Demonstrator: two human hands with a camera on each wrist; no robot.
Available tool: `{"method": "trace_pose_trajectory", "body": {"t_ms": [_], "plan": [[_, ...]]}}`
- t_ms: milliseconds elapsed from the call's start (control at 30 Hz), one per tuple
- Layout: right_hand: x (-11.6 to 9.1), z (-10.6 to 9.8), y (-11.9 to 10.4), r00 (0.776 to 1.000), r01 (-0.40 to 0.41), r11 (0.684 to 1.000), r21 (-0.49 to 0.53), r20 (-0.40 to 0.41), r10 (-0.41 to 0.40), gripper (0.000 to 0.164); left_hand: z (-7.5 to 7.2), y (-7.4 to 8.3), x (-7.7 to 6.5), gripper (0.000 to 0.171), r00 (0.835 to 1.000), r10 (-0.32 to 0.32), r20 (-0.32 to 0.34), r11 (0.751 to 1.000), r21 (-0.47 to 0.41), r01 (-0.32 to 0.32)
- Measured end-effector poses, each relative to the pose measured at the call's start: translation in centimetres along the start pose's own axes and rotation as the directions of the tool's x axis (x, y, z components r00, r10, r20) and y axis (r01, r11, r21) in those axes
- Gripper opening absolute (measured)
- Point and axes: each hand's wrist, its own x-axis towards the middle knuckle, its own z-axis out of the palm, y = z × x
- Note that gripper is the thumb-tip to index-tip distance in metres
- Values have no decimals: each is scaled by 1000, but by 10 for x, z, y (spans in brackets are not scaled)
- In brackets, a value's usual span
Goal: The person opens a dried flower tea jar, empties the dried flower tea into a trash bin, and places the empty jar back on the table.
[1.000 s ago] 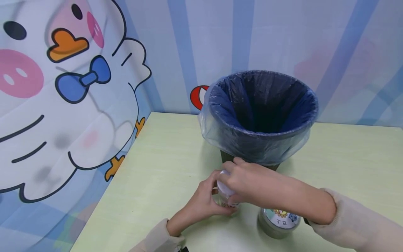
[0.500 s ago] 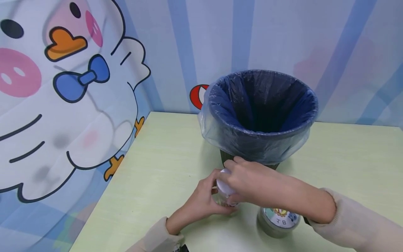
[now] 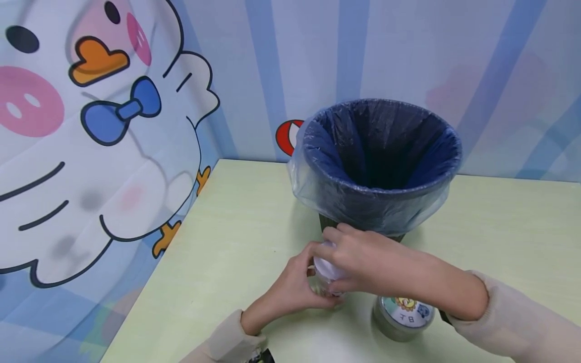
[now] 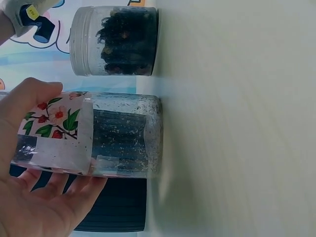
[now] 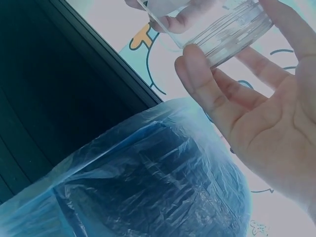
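Observation:
My left hand (image 3: 295,285) grips a clear, upright jar (image 4: 118,133) with a floral label. Its base is right at the tabletop in the left wrist view, and small bits cling to the inside of its wall. From above, my right hand (image 3: 363,257) holds the jar's lid (image 3: 328,268), fingers and thumb curled round its edge. In the right wrist view the ridged lid (image 5: 234,39) shows between thumb and fingers. Beside my right forearm stands a second, shorter jar (image 3: 401,330), with a printed round top and dark pieces inside.
A dark bin (image 3: 324,222) lined with a blue plastic bag (image 3: 372,201) stands on the table (image 3: 236,227) just beyond my hands. Behind it rises a blue striped backdrop (image 3: 313,60), with a cartoon bird (image 3: 136,201) printed on the left side.
Both hands stay on the jar in the same spot, with the right hand's fingers shifting slightly at the lid. The head view has shifted a little.

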Motion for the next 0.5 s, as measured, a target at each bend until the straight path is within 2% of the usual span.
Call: {"method": "trace_pose_trajectory", "body": {"t_ms": [233, 500], "plan": [[0, 1, 1, 999, -32, 999, 29, 39, 30, 51, 1, -1, 0, 82, 1000, 11, 9, 1000, 15, -11], [-1, 4, 2, 999, 21, 999, -47, -23, -22, 57, 0, -2, -2, 82, 999, 5, 40, 999, 52, -7]]}}
